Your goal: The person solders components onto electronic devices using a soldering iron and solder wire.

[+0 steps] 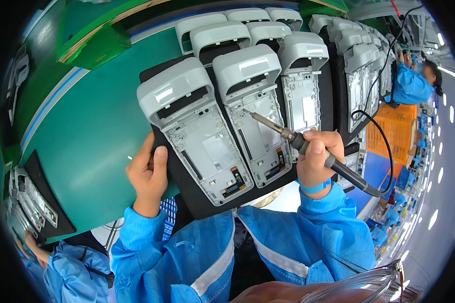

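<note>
My right hand (317, 160) grips a soldering iron (351, 174) by its dark handle. Its metal tip points up and left, over the second grey plastic housing (253, 121) in the near row. My left hand (147, 177) is beside the left edge of a black mat (179, 189), thumb and index finger slightly apart and nothing seen between them. Next to it lies the nearest grey housing (202, 144), a hollow frame at its far end and small connectors inside. A third housing (302, 98) lies to the right, partly behind the iron.
More grey housings (220, 38) stand in rows behind, with further stacks (361, 55) at the right. The iron's black cable (389, 151) loops along the right. An orange crate (392, 132) stands beyond the green table (93, 146). Other people in blue work at right (412, 83) and lower left (76, 270).
</note>
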The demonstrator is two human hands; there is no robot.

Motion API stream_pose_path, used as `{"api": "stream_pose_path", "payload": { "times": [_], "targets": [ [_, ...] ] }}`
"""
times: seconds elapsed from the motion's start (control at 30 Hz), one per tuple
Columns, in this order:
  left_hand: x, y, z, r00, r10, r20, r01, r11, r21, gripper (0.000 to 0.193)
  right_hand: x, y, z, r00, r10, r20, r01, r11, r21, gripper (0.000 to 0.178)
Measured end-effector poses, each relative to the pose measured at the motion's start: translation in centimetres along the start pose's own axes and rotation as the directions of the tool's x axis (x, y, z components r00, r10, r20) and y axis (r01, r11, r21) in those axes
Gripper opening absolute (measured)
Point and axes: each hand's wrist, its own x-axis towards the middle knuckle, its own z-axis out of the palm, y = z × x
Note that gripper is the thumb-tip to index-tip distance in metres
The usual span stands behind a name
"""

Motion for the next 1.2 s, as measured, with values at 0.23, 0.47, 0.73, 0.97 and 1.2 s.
{"api": "stream_pose_path", "payload": {
  "times": [0.23, 0.47, 0.73, 0.97, 1.2],
  "targets": [
    [0.0, -0.3, -0.2, 1.0, 0.002, 0.004, -0.002, 1.0, 0.005, 0.032, -0.3, -0.6, 3.4, 0.947, -0.26, 0.187, 0.266, 0.964, -0.011, 0.012],
    [0.1, -0.4, -0.2, 0.999, -0.032, -0.011, 0.032, 0.999, -0.018, 0.03, -0.4, -0.8, 6.6, 0.946, -0.251, 0.206, 0.28, 0.952, -0.121, 0.012],
    [0.3, 0.0, -0.4, 0.999, -0.036, -0.005, 0.036, 0.999, -0.01, 0.029, -0.3, -1.0, 7.5, 0.973, -0.155, 0.172, 0.178, 0.976, -0.124, 0.014],
    [0.4, -0.2, -0.4, 1.0, -0.017, 0.001, 0.017, 1.0, -0.019, 0.03, -0.2, -1.2, 7.6, 0.971, -0.167, 0.171, 0.192, 0.972, -0.137, 0.013],
    [0.4, -0.5, -0.2, 1.0, 0.006, -0.013, -0.006, 1.0, -0.022, 0.03, -0.1, -1.2, 7.6, 0.973, -0.164, 0.165, 0.188, 0.972, -0.144, 0.013]
  ]
}}
